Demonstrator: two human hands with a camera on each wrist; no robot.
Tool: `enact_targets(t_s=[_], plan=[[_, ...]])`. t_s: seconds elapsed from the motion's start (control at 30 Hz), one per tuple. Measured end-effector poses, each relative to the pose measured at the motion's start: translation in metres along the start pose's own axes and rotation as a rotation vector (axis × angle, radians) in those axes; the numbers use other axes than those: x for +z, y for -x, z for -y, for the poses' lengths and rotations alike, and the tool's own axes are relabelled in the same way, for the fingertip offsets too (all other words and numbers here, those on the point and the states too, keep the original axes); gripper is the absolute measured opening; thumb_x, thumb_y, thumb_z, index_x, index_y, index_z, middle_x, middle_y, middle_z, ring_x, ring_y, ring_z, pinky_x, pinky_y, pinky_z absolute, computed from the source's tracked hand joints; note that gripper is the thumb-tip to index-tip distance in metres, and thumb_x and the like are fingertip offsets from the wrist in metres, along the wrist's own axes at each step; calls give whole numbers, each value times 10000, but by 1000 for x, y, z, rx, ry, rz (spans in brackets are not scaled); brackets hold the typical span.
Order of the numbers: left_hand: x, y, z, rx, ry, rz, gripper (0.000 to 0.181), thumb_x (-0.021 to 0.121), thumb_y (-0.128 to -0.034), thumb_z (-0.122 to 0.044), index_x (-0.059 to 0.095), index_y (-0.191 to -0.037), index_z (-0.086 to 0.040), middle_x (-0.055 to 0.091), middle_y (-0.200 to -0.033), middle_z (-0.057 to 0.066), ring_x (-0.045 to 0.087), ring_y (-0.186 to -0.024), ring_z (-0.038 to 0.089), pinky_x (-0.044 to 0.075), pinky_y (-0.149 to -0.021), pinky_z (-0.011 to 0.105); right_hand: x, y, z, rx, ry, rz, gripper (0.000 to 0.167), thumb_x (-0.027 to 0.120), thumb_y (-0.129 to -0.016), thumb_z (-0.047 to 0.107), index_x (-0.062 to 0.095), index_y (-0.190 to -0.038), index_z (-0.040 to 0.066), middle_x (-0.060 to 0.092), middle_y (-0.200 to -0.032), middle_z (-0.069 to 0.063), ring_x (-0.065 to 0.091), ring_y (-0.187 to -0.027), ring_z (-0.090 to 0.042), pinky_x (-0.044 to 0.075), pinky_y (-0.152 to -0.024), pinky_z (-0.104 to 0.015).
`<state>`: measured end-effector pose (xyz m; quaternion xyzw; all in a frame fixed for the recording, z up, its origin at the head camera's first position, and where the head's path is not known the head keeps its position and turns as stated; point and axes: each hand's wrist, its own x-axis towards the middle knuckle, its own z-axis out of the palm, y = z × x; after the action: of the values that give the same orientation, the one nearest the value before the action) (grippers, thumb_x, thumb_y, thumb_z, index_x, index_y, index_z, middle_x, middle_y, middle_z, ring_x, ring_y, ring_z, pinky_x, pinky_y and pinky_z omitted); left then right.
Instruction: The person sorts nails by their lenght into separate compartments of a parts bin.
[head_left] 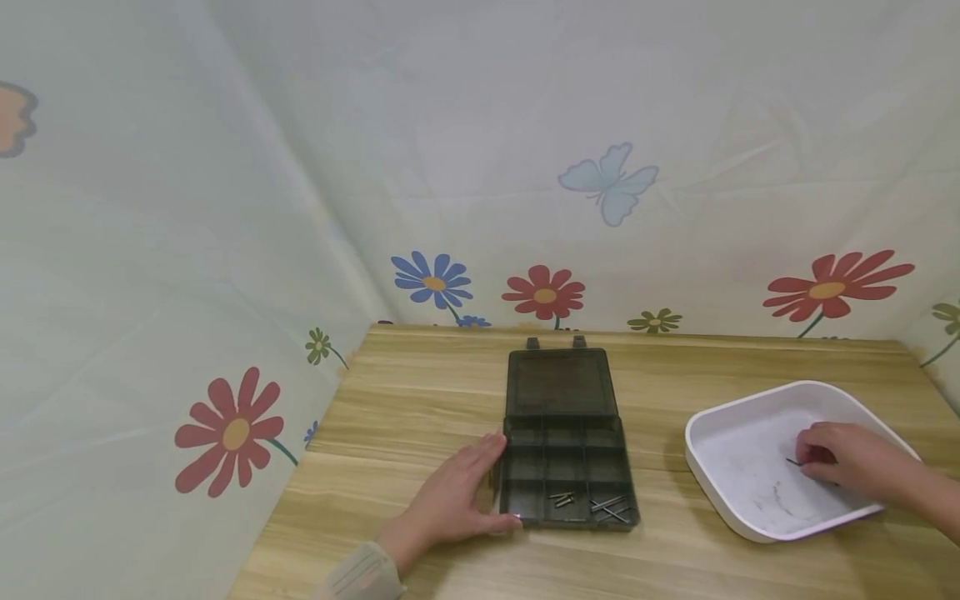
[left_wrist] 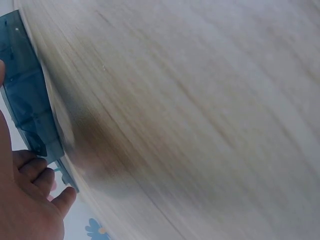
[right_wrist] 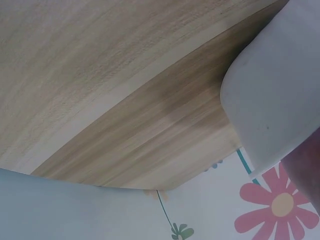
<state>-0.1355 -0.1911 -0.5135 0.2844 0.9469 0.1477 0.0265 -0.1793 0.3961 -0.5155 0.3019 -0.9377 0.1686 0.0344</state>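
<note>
A dark translucent compartment box [head_left: 567, 459] lies on the table with its lid [head_left: 561, 383] folded back. Short metal screws [head_left: 562, 500] are in its front middle compartment; long thin metal pieces, like nails [head_left: 611, 508], cross in the front right one. My left hand [head_left: 450, 500] rests against the box's left side, thumb at the front corner; the left wrist view shows its fingers along the box edge. Over the white tray [head_left: 705, 467], my right hand [head_left: 855, 458] pinches a thin dark screw-like piece [head_left: 792, 462]. Its exact kind is too small to tell.
The wooden table [head_left: 420, 375] holds the box at its middle and the tray to the right. Small dark marks or bits [head_left: 780, 498] show on the tray's floor. A flower-printed curtain [head_left: 480, 167] hangs behind and on the left.
</note>
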Motion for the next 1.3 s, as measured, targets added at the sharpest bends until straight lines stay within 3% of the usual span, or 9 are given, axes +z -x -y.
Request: enact_targets(t_s=[0.17, 0.27, 0.43, 0.67, 0.9, 1.13, 1.3], plan=[[-1, 0, -1, -4, 4, 1, 1186, 681, -844, -832, 306, -1690, -89, 314, -1749, 61, 324, -1599, 252, 318, -1291, 504, -4, -5, 2, 99, 33, 108, 317, 892, -812, 40, 618, -777, 194, 484, -742, 169, 384, -703, 38, 409, -596, -252], [-1, 1, -1, -4, 10, 1, 1187, 683, -843, -831, 304, -1690, -91, 311, -1749, 62, 321, -1600, 253, 315, -1292, 503, -3, -7, 3, 83, 79, 124, 317, 869, -822, 29, 601, -761, 188, 487, -728, 154, 395, -687, 24, 439, -594, -274], [-1, 1, -1, 4, 4, -4, 1181, 687, -848, -822, 308, -1687, -82, 319, -1745, 75, 325, -1597, 261, 317, -1289, 511, 2, -7, 4, -26, 146, 35, 364, 869, -785, 1, 561, -750, 192, 462, -731, 165, 391, -681, 27, 457, -582, -291], [0, 0, 0, 7, 3, 1, 1172, 693, -853, -809, 309, -1686, -79, 314, -1747, 78, 316, -1602, 257, 306, -1295, 510, 4, -8, 3, 16, 167, 38, 345, 866, -819, 19, 568, -772, 186, 482, -749, 142, 403, -697, 9, 476, -607, -297], [0, -1, 0, 10, 2, -1, 1176, 702, -849, -805, 313, -1684, -74, 321, -1743, 82, 323, -1598, 257, 304, -1296, 506, 3, -11, 4, -43, 185, -128, 398, 924, -713, -29, 600, -806, 184, 476, -781, 163, 410, -738, -1, 487, -617, -302], [1, 0, 0, 1, 5, 7, 1182, 687, -847, -821, 300, -1690, -89, 310, -1749, 70, 311, -1604, 247, 296, -1300, 501, -18, -29, 36, 67, 71, -106, 248, 890, -827, 32, 677, -906, 133, 582, -840, 124, 460, -767, 18, 536, -633, -262], [1, 0, 1, 1, -2, 4, 1184, 678, -846, -832, 305, -1689, -89, 317, -1746, 74, 315, -1602, 250, 302, -1298, 500, -27, -47, 69, -16, -10, -172, 302, 879, -821, -11, 671, -944, 170, 602, -882, 170, 515, -804, 66, 557, -641, -248]])
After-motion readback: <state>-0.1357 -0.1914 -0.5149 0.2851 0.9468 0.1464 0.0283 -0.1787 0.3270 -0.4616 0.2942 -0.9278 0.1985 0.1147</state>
